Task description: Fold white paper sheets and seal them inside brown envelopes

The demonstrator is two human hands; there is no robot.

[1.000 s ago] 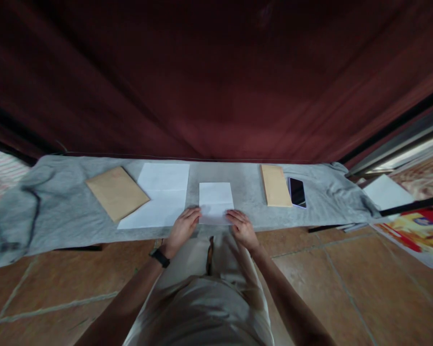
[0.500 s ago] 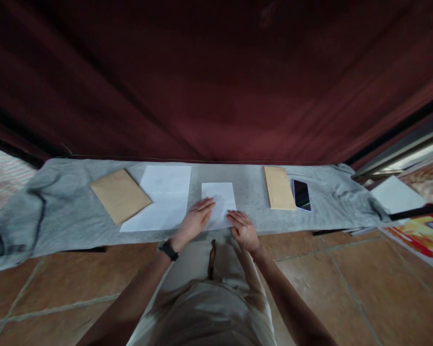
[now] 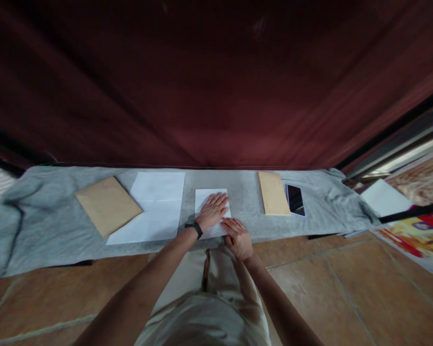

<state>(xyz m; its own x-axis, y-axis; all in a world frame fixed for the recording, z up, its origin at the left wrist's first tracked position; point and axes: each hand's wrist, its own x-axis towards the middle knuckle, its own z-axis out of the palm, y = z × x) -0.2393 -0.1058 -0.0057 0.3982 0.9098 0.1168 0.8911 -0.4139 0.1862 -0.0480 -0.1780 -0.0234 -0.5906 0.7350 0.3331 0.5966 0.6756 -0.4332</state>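
Observation:
A small folded white sheet point(image 3: 204, 198) lies in the middle of a grey cloth point(image 3: 57, 216) on a low bench. My left hand point(image 3: 212, 210) lies flat on top of the sheet, fingers stretched out and pointing away from me; a black band sits on that wrist. At the sheet's near right corner, my right hand point(image 3: 237, 235) rests with its fingertips touching the paper's edge, fingers spread. Neither hand holds anything.
A larger white sheet point(image 3: 151, 205) and a brown envelope point(image 3: 107, 205) lie to the left. On the right are a second brown envelope point(image 3: 273, 193) and a dark phone point(image 3: 295, 199). A dark red curtain point(image 3: 216, 86) hangs behind; tiled floor and papers point(image 3: 385, 197) lie at right.
My left hand has slid forward from the sheet's near left corner onto its middle and flattened out. The right hand has stayed at the near right corner. The view has shifted slightly.

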